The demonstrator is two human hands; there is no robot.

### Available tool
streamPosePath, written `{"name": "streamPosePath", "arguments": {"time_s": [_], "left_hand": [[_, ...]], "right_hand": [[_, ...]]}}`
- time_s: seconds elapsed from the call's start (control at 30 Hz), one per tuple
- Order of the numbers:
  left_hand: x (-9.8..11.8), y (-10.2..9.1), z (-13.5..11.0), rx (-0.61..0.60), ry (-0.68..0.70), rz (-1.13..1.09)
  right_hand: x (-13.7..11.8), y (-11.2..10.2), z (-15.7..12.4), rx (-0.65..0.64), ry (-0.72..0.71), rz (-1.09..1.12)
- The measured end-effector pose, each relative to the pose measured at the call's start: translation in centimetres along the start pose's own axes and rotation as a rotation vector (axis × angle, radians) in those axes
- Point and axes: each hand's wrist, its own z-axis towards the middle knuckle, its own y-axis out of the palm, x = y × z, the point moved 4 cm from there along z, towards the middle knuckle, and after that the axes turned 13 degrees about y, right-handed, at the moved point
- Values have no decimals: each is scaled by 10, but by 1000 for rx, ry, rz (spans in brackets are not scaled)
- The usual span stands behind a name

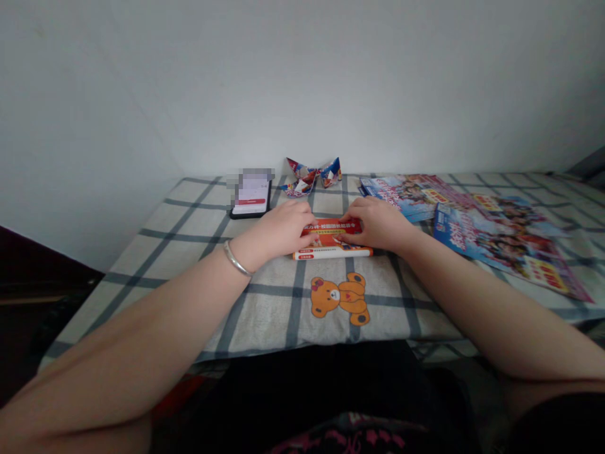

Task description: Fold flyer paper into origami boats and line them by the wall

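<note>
A folded paper leaflet [332, 226], red and orange with a white strip along its near edge, lies on the table in front of me. My left hand [286, 228], below a silver bangle, grips its left end with fingers curled and thumb on top. At the right end, my right hand [378, 223] holds the paper in the same way, thumb pressed on the printed face. Parts of the far edge are hidden under my fingers. Just beyond my hands stand folded paper shapes [302, 181] in blue and red print.
A phone [250, 200] with a lit screen rests behind my left hand. Several printed flyers [501, 243] lie overlapping on the right. The checked tablecloth [265, 315] bears a bear picture [339, 296] near the front edge. A white wall [331, 82] rises behind the table.
</note>
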Motion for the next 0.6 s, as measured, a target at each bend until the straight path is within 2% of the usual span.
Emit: {"name": "streamPosePath", "arguments": {"time_s": [0.17,0.37,0.6], "left_hand": [[6,-3,-1,-42,-33,19],[18,-1,-1,-58,-36,115],[29,-5,0,-78,-98,145]], "right_hand": [[1,5,2,-8,-33,37],[-6,7,1,-78,-183,221],[-8,4,-1,-77,-202,220]]}}
